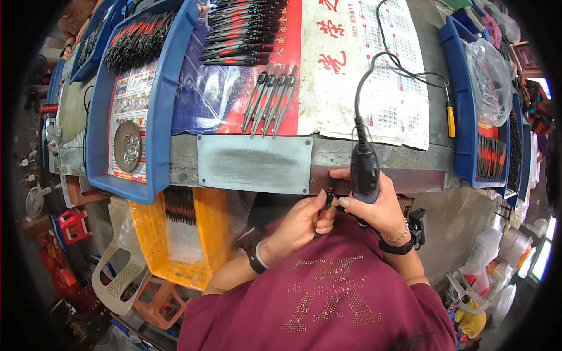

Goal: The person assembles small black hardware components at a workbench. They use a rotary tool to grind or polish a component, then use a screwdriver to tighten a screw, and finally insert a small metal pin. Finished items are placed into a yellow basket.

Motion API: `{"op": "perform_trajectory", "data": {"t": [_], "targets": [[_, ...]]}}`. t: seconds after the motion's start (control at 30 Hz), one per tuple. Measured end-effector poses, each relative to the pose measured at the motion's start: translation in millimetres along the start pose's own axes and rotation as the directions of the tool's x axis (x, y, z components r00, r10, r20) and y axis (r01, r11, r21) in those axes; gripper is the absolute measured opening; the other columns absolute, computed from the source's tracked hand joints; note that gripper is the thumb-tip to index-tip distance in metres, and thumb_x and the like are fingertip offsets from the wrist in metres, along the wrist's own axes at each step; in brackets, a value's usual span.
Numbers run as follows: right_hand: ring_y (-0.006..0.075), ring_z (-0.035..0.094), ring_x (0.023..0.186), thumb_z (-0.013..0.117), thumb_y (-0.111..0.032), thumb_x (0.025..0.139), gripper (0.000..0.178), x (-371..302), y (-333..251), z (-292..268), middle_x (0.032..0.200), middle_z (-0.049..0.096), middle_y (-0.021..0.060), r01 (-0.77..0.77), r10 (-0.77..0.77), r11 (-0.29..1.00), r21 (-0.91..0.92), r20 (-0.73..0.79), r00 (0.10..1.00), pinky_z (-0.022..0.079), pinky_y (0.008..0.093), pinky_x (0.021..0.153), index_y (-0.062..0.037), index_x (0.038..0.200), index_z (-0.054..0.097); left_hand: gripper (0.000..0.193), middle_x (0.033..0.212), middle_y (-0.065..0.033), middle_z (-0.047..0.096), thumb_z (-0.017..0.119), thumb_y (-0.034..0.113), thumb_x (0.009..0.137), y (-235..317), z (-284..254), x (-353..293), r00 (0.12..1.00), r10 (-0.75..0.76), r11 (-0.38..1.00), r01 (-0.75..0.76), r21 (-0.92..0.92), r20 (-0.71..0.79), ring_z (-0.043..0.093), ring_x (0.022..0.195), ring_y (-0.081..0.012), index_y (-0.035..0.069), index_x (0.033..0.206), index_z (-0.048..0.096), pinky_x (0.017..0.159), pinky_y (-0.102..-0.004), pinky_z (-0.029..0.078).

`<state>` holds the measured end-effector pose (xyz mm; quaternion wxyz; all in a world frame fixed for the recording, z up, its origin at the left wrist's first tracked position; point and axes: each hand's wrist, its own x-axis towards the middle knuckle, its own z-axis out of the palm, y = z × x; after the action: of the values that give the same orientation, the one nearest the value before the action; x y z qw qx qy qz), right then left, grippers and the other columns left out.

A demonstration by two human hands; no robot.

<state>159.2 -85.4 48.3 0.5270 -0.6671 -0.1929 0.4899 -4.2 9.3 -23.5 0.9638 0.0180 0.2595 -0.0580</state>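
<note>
My right hand (381, 206) is wrapped round a black corded electric screwdriver (366, 167), held upright at the bench edge, cord end up. My left hand (297, 223) pinches a small black and red drawing compass (322, 215) in front of my chest, close to the screwdriver's lower end. Fingers partly cover the compass, and I cannot tell whether the screwdriver tip touches it. On the bench ahead, several silver and black compasses with red inserts (270, 102) lie side by side. Beyond them, more compasses (240, 38) are stacked in a row.
At left, a blue tray (159, 117) holds black and red parts and a round dish (122, 153) of small metal pieces. A yellow basket (212, 234) stands below. Blue bins (462, 111) and a yellow-handled screwdriver (450, 120) are at right. The cord (358, 88) crosses the paper calendar.
</note>
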Motion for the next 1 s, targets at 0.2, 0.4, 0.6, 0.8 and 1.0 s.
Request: {"op": "perform_trajectory", "data": {"t": [0.2, 0.4, 0.6, 0.8, 1.0], "targets": [[0.0095, 0.060, 0.099, 0.076, -0.008, 0.075, 0.051, 3.8, -2.2, -4.2, 0.111, 0.068, 0.0080, -0.036, 0.047, 0.973, -0.229, 0.044, 0.998, 0.047, 0.0284, 0.091, -0.0005, 0.122, 0.056, 0.033, 0.082, -0.0022, 0.052, 0.044, 0.038, 0.103, -9.1, -0.5, 1.5, 0.994, 0.091, 0.996, -0.092, 0.016, 0.057, 0.039, 0.059, -0.0079, 0.006, 0.103, 0.055, 0.052, -0.0206, 0.031], [0.0112, 0.060, 0.104, 0.075, -0.007, 0.076, 0.056, -4.9, -3.5, -4.9, 0.118, 0.066, 0.0107, -0.049, 0.054, 0.996, -0.079, 0.063, 0.997, 0.045, 0.0284, 0.094, 0.0006, 0.126, 0.053, 0.034, 0.076, -0.0027, 0.050, 0.043, 0.033, 0.104, -11.1, 2.0, 0.0, 0.995, 0.100, 0.995, -0.099, -0.031, 0.001, 0.039, 0.058, -0.0081, 0.002, 0.106, 0.056, 0.052, -0.0210, 0.034], [0.0128, 0.060, 0.104, 0.078, -0.007, 0.075, 0.058, -23.6, -0.4, -6.2, 0.117, 0.065, 0.0104, -0.109, 0.104, 0.991, 0.078, 0.064, 0.993, 0.046, 0.0288, 0.093, 0.0013, 0.126, 0.051, 0.035, 0.076, -0.0032, 0.051, 0.043, 0.034, 0.104, -11.3, -0.8, 1.2, 0.995, 0.100, 0.995, -0.100, -0.011, 0.011, 0.041, 0.058, -0.0078, 0.001, 0.107, 0.056, 0.052, -0.0212, 0.034], [0.0107, 0.060, 0.091, 0.082, -0.013, 0.071, 0.055, -29.8, -0.7, -6.6, 0.101, 0.067, 0.0064, -0.154, 0.169, 0.980, -0.124, 0.114, 0.979, 0.047, 0.0279, 0.085, -0.0017, 0.119, 0.057, 0.039, 0.081, -0.0024, 0.052, 0.046, 0.039, 0.102, -13.5, -3.4, 2.5, 0.991, 0.112, 0.994, -0.110, -0.024, 0.076, 0.041, 0.061, -0.0069, 0.003, 0.111, 0.056, 0.052, -0.0199, 0.034], [0.0118, 0.062, 0.091, 0.081, -0.013, 0.071, 0.055, -26.4, -3.7, -5.6, 0.100, 0.067, 0.0075, -0.158, 0.174, 0.979, -0.128, 0.123, 0.977, 0.048, 0.0289, 0.084, -0.0015, 0.119, 0.056, 0.041, 0.078, -0.0024, 0.052, 0.046, 0.041, 0.102, -13.3, -1.8, 2.1, 0.995, 0.096, 0.994, -0.095, -0.047, 0.022, 0.042, 0.060, -0.0068, 0.001, 0.106, 0.057, 0.052, -0.0200, 0.035]]}}
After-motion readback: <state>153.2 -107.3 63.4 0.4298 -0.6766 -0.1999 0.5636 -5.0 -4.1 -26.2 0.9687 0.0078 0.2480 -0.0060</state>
